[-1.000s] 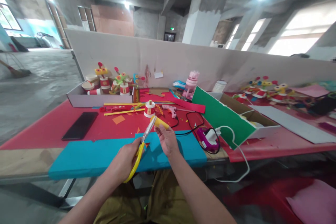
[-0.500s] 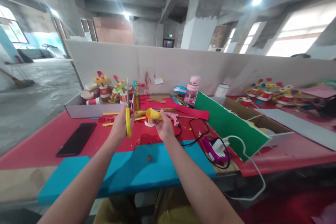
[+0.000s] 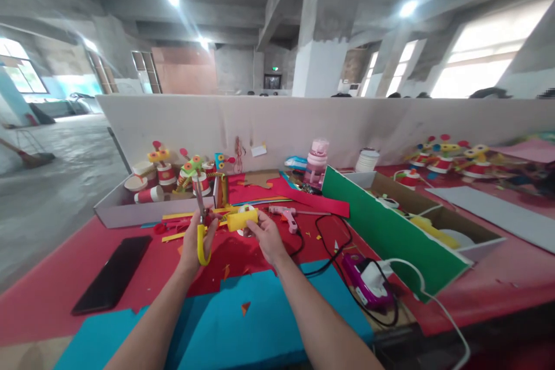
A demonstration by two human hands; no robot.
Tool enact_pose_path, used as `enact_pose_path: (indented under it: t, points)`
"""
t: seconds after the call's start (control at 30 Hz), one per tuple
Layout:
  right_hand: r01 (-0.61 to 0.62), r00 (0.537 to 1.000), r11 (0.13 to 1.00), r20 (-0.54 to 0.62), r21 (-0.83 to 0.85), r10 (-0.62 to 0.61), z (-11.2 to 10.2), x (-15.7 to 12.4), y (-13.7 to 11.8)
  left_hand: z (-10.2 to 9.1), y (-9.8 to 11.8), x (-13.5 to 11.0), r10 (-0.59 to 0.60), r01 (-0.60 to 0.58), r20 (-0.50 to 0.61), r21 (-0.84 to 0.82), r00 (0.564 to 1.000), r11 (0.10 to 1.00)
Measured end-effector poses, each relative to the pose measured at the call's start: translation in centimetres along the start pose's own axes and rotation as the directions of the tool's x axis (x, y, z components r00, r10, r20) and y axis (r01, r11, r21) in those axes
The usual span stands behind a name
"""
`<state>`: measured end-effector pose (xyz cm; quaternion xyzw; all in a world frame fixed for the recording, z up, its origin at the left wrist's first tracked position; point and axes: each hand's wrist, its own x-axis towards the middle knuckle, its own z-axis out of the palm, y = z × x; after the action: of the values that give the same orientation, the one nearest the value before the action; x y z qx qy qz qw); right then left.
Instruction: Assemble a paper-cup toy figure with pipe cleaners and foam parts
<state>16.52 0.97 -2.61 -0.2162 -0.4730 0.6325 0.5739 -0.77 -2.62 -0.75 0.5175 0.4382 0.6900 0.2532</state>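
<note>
A pair of scissors with yellow handles (image 3: 203,245) is in my left hand (image 3: 191,243), the blades pointing up and away. My right hand (image 3: 269,237) pinches the right end of a yellow paper tube (image 3: 241,220), which lies nearly level just right of the scissors. Behind the tube, a paper cup (image 3: 247,230) is partly hidden. Yellow paper strips (image 3: 176,237) lie on the red table cover beyond my left hand. To the right of the tube rests a pink glue gun (image 3: 286,215) with its black cord.
A box of cup figures (image 3: 117,208) stands back left, a black phone (image 3: 111,274) nearer. Blue board (image 3: 243,324) covers the front edge. At right are a purple power strip (image 3: 366,283) with cords and a green-sided box (image 3: 390,231). A pink bottle (image 3: 317,162) stands behind.
The yellow tube has turned from pointing its open end toward me to lying sideways. Both hands sit lower in view, and the camera has tilted up.
</note>
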Motion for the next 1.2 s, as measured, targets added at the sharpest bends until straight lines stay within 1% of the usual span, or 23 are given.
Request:
enact_pose_path:
  t: [0.1, 0.23, 0.3, 0.4, 0.47, 0.53, 0.6, 0.67, 0.7, 0.8, 0.87, 0.9, 0.93, 0.97, 1.0, 1.03, 1.07, 1.1, 1.13, 1.17, 1.2]
  points:
    - [0.002, 0.998, 0.996, 0.055, -0.088, 0.002, 0.1, -0.4, -0.8, 0.0, 0.8, -0.4, -0.019, 0.013, 0.146, 0.040, 0.989, 0.999]
    - [-0.058, 0.975, 0.983, 0.203, -0.177, 0.094, 0.3, -1.1, -1.7, 0.3, 1.5, -0.9, -0.068, 0.071, 0.274, -0.001, 0.959, 0.997]
    - [-0.061, 0.963, 0.980, 0.248, -0.190, 0.108, 0.3, -1.3, -1.9, 0.4, 1.7, -1.2, -0.084, 0.093, 0.296, -0.017, 0.951, 0.995]
    - [-0.041, 0.964, 0.978, 0.250, -0.204, 0.093, 0.1, -1.3, -2.0, 0.7, 1.9, -1.5, -0.125, 0.146, 0.317, -0.045, 0.940, 0.988]
    - [-0.055, 0.959, 0.975, 0.262, -0.215, 0.112, -0.1, -1.3, -2.4, 0.7, 2.1, -1.6, -0.128, 0.161, 0.320, -0.076, 0.939, 0.984]
    - [-0.101, 0.935, 0.971, 0.312, -0.218, 0.168, -0.4, -1.5, -3.0, 0.5, 2.3, -1.5, -0.119, 0.154, 0.308, -0.091, 0.944, 0.984]
    - [-0.168, 0.893, 0.965, 0.383, -0.204, 0.236, -0.7, -1.6, -3.5, 0.3, 2.4, -1.4, -0.121, 0.158, 0.319, -0.093, 0.940, 0.983]
    - [-0.217, 0.854, 0.957, 0.438, -0.191, 0.281, -0.9, -1.8, -3.7, 0.0, 2.4, -1.3, -0.141, 0.190, 0.386, -0.093, 0.912, 0.977]
    - [-0.231, 0.842, 0.955, 0.454, -0.187, 0.292, -0.9, -1.9, -3.6, -0.1, 2.3, -1.3, -0.155, 0.213, 0.425, -0.093, 0.892, 0.973]
    - [-0.241, 0.832, 0.952, 0.465, -0.187, 0.302, -0.9, -2.0, -3.4, -0.4, 1.6, -1.5, -0.199, 0.273, 0.512, -0.073, 0.836, 0.959]
    - [-0.232, 0.835, 0.952, 0.462, -0.198, 0.299, -0.8, -2.0, -3.3, -0.4, 1.0, -1.8, -0.225, 0.292, 0.538, -0.041, 0.812, 0.956]
    - [-0.223, 0.841, 0.952, 0.453, -0.207, 0.296, -0.8, -1.9, -3.3, -0.4, 0.8, -1.9, -0.233, 0.293, 0.541, -0.027, 0.808, 0.956]
    - [-0.209, 0.856, 0.955, 0.432, -0.211, 0.283, -0.7, -1.7, -3.3, -0.3, 0.7, -2.0, -0.238, 0.292, 0.532, -0.017, 0.812, 0.956]
    - [-0.185, 0.885, 0.960, 0.388, -0.210, 0.256, -0.7, -1.5, -3.4, -0.2, 0.6, -2.1, -0.238, 0.284, 0.508, -0.013, 0.827, 0.959]
    - [-0.150, 0.926, 0.968, 0.313, -0.203, 0.210, -0.7, -1.3, -3.3, 0.0, 0.5, -2.2, -0.233, 0.273, 0.470, -0.016, 0.851, 0.962]
    - [-0.105, 0.967, 0.975, 0.209, -0.196, 0.146, -0.7, -1.1, -3.3, 0.2, 0.5, -2.2, -0.221, 0.254, 0.414, -0.026, 0.883, 0.967]
    - [-0.054, 0.993, 0.981, 0.089, -0.188, 0.072, -0.8, -0.8, -3.3, 0.3, 0.6, -2.2, -0.202, 0.230, 0.346, -0.042, 0.916, 0.972]
    - [-0.009, 1.000, 0.983, -0.031, -0.183, 0.003, -0.8, -0.7, -3.2, 0.5, 0.7, -2.1, -0.180, 0.203, 0.274, -0.058, 0.945, 0.977]
    - [0.013, 0.992, 0.984, -0.124, -0.176, -0.035, -0.9, -0.5, -3.2, 0.5, 0.8, -2.0, -0.156, 0.173, 0.205, -0.069, 0.966, 0.982]
    - [0.015, 0.984, 0.988, -0.173, -0.153, -0.042, -0.9, -0.5, -3.1, 0.6, 1.0, -1.9, -0.133, 0.145, 0.144, -0.072, 0.981, 0.987]
    - [-0.011, 0.981, 0.993, -0.193, -0.121, -0.013, -0.8, -0.6, -3.0, 0.6, 1.2, -1.8, -0.113, 0.120, 0.093, -0.070, 0.989, 0.990]
